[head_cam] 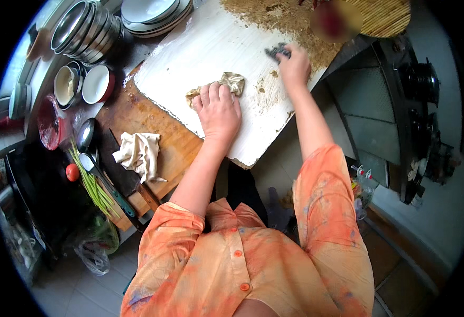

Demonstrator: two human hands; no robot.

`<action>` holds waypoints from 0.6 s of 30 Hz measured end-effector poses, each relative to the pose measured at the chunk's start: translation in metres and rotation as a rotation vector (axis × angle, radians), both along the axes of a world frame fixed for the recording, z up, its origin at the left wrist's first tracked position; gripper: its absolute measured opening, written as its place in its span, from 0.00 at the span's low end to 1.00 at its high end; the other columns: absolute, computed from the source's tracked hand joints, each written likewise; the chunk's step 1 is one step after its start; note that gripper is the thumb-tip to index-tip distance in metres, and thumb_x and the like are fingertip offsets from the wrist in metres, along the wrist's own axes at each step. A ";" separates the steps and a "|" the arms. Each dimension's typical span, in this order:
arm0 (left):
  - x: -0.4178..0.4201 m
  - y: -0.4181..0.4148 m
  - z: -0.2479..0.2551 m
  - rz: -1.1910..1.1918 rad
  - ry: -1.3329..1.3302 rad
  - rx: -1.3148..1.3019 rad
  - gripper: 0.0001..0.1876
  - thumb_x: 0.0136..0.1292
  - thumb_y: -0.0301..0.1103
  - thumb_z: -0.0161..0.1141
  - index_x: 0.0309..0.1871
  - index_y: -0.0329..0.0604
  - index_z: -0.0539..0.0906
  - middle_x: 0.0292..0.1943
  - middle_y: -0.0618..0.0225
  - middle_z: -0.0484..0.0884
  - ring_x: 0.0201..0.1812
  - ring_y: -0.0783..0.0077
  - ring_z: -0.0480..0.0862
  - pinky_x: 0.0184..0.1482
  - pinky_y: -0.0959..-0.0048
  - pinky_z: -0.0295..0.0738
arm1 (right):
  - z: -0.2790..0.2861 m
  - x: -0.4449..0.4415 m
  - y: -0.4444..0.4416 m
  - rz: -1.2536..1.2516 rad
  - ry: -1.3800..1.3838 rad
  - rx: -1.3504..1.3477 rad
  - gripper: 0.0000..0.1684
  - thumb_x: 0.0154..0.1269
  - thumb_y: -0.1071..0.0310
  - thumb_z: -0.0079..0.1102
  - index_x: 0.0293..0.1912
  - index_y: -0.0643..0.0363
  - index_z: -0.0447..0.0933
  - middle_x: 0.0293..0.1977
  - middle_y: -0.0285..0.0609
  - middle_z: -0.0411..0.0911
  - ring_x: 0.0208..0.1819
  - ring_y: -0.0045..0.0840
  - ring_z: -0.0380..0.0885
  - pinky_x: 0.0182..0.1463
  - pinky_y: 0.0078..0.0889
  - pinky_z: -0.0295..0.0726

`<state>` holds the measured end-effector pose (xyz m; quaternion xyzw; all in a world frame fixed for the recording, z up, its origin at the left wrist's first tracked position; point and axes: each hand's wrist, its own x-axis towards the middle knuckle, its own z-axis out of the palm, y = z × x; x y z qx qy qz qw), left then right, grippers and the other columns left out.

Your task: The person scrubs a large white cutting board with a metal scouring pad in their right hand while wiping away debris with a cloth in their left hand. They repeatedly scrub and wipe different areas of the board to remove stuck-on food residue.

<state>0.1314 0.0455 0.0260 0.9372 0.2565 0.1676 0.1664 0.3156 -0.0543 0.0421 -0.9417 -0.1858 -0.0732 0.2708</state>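
A large white board [192, 55] lies at a slant before me, its far and right parts covered with a brown crust [283, 20]. My left hand [218, 111] presses down on a crumpled, brown-stained cloth [234, 82] near the board's middle. Toward the right edge, my right hand [296, 65] grips a dark scouring pad [276, 51], blurred, at the border of the crust. Between the hands and the right edge, brown smears and small crumbs [262, 90] dot the white surface.
The board overlaps a wooden cutting board [160, 126] bearing a white cloth [139, 152] and a cleaver [149, 197]. Left are a ladle [85, 134], green stalks [97, 186], a tomato [73, 172], bowls [97, 84] and stacked metal bowls [85, 33]. A round woven mat [386, 18] sits far right.
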 end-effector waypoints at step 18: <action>0.006 0.000 -0.001 0.005 -0.009 0.051 0.18 0.59 0.33 0.63 0.51 0.38 0.77 0.54 0.57 0.77 0.63 0.52 0.71 0.65 0.53 0.59 | -0.021 0.087 -0.050 -0.077 -0.289 0.023 0.19 0.63 0.74 0.66 0.54 0.59 0.80 0.52 0.52 0.76 0.58 0.46 0.71 0.61 0.46 0.71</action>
